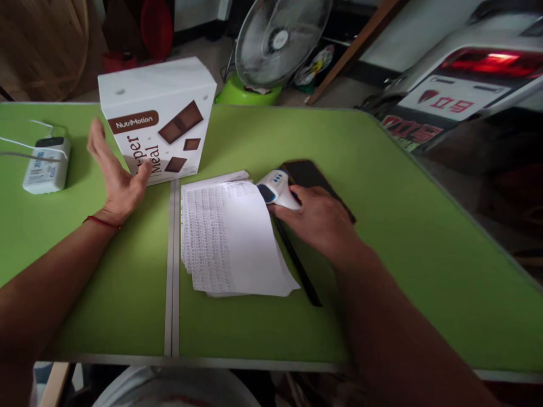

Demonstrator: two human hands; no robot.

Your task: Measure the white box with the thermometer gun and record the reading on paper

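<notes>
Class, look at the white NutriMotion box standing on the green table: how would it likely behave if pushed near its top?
The NutriMotion box stands upright, taller than it is deep, so a push near the top would probably tip it rather than slide it. Its flat cardboard faces look stiff, not floppy. The left hand, open beside its lower edge, could likely steady it.

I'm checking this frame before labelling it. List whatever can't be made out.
- Head view: print on the white paper stack is too small to read.
- White-and-blue handheld device: its rear is covered by the right hand.
- White NutriMotion carton: its lettering is partly blocked by the open left hand.
- Black flat object is blurred.
</notes>
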